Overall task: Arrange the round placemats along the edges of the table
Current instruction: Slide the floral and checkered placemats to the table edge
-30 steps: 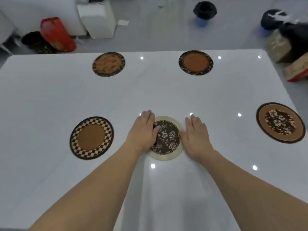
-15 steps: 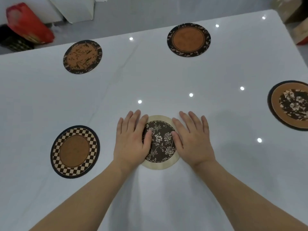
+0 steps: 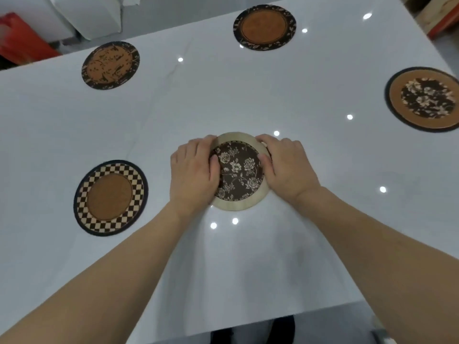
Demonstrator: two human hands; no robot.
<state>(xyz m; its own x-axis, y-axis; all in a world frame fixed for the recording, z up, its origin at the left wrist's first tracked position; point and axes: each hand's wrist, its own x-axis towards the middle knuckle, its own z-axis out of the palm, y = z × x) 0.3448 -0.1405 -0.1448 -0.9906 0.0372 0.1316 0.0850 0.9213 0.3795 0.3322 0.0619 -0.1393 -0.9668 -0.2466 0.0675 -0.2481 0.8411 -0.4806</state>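
Table (image 3: 273, 256) surface, glossy white, fills most of the view, with its near edge visible at the bottom and its far edge running along the top. Broad bare stretches lie between the mats, and a wide bare band lies between the floral placemat (image 3: 239, 173) and the near edge. That mat, cream-rimmed with a dark flowered centre, lies flat in the middle of the near half. The checkered placemat (image 3: 110, 197) lies to its left, well apart. Near the far edge sit a brown patterned placemat (image 3: 110, 65) on the left and a dark-rimmed orange placemat (image 3: 264, 27) further right. A fifth, the flower-centred placemat (image 3: 423, 99), lies by the right edge, partly cut off by the frame.

The left hand (image 3: 193, 175) covers the floral mat's left rim, its fingers (image 3: 198, 145) curled around the far-left edge and the thumb pressed on the dark centre. The right hand (image 3: 285, 167) mirrors it on the right rim, fingers bent over the far-right edge, thumb lying on the pattern. Both hands thus grip the mat by its sides; whether it is lifted off the surface cannot be told. Both bare forearms reach in from the bottom corners, converging on the mat, wrists low over the table.
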